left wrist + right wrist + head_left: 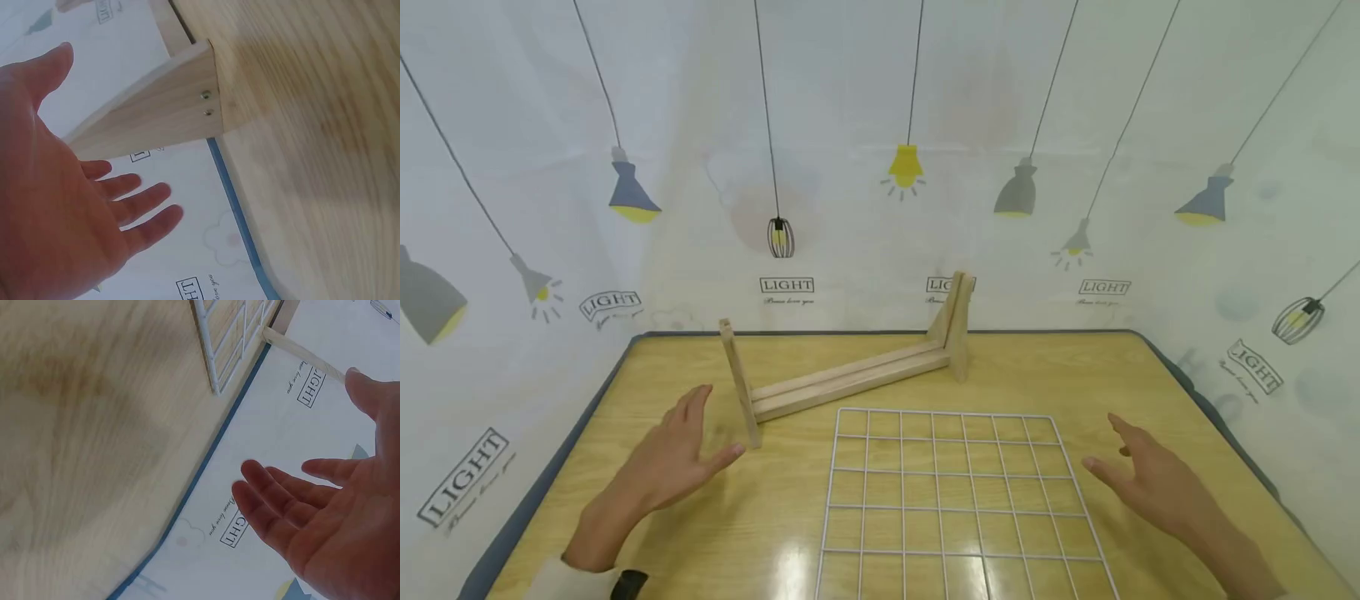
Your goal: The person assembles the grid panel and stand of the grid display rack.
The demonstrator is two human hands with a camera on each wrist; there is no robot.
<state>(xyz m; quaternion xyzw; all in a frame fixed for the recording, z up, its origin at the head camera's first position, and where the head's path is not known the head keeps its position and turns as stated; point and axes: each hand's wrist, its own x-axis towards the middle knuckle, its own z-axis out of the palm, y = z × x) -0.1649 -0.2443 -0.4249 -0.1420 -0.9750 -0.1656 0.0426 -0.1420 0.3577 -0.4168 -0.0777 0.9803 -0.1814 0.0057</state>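
Observation:
A wooden stand (pixel 850 385), two upright end pieces joined by a pair of rails, sits toward the back of the table. My left hand (pixel 673 454) is held open beside its left upright (pixel 739 379), thumb apart from the fingers and nothing in the palm. In the left wrist view that end piece (pixel 169 100) shows two metal screws. A white wire grid panel (pixel 936 475) lies on the table, its near edge cut off by the frame. To the right of the grid, my right hand (pixel 1157 483) hangs empty with fingers loosely bent.
The wood-grain table (pixel 1037 367) has a dark blue edge along the back and sides. Around it hangs a white backdrop (pixel 850 100) printed with lamps and the word LIGHT. A dark band (pixel 628 583) circles the left wrist.

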